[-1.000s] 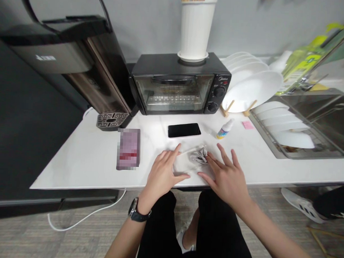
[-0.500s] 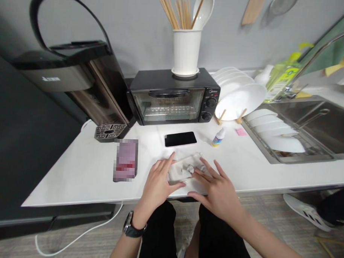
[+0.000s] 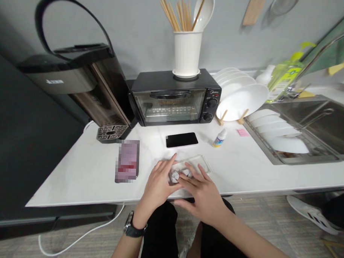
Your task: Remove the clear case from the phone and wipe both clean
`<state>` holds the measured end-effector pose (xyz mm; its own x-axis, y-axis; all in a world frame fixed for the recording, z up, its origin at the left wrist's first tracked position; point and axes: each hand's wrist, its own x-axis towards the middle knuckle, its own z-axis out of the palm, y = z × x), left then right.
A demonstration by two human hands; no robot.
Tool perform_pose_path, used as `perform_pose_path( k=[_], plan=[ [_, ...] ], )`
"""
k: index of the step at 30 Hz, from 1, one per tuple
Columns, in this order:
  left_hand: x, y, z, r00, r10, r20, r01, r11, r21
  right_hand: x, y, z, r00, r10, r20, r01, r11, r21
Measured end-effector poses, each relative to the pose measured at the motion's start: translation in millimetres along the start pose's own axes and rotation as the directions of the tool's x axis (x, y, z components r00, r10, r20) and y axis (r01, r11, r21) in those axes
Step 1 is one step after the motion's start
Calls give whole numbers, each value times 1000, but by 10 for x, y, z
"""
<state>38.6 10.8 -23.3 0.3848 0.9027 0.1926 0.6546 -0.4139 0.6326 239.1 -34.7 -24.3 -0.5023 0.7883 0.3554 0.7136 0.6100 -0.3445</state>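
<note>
A clear phone case (image 3: 201,161) lies flat on the counter near its front edge. My left hand (image 3: 158,183) grips the case's left end between thumb and fingers. Under the fingertips of my right hand (image 3: 205,194) is a crumpled white tissue (image 3: 175,176), pressed against the inside of the case near its left end. The right thumb and other fingers are spread. Just behind the case rests a phone (image 3: 182,140) with a dark screen. A small white bottle (image 3: 220,138) with a colourful label stands to the phone's right.
A toaster oven (image 3: 173,104) stands at the back, with a white cup (image 3: 187,52) of chopsticks on top. Left are a water dispenser (image 3: 111,89) and a blurred purple item (image 3: 128,159). White plates (image 3: 242,103) and the sink (image 3: 324,123) are at right. A shoe (image 3: 310,213) shows below.
My right hand has slid left along the case with the tissue, uncovering the case's right end. The left hand keeps its hold at the left end. The view has shifted slightly.
</note>
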Motion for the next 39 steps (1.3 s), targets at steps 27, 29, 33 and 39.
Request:
perform_pose_path(
  k=[27, 29, 33, 39],
  plan=[
    [18, 35, -2, 1000, 11, 17, -12, 998, 61, -245, 483, -336, 979, 164, -124, -191, 948, -255],
    [21, 36, -8, 1000, 18, 18, -19, 999, 50, -150, 436, -225, 968, 191, -163, -227, 944, -241],
    [11, 26, -14, 998, 42, 37, -43, 998, 34, 109, 111, 72, 991, 108, -80, -113, 992, -55],
    [-11, 26, 2, 1000, 2, 24, -3, 998, 65, 0, 12, -65, 999, 42, 12, -42, 998, 37]
  ],
)
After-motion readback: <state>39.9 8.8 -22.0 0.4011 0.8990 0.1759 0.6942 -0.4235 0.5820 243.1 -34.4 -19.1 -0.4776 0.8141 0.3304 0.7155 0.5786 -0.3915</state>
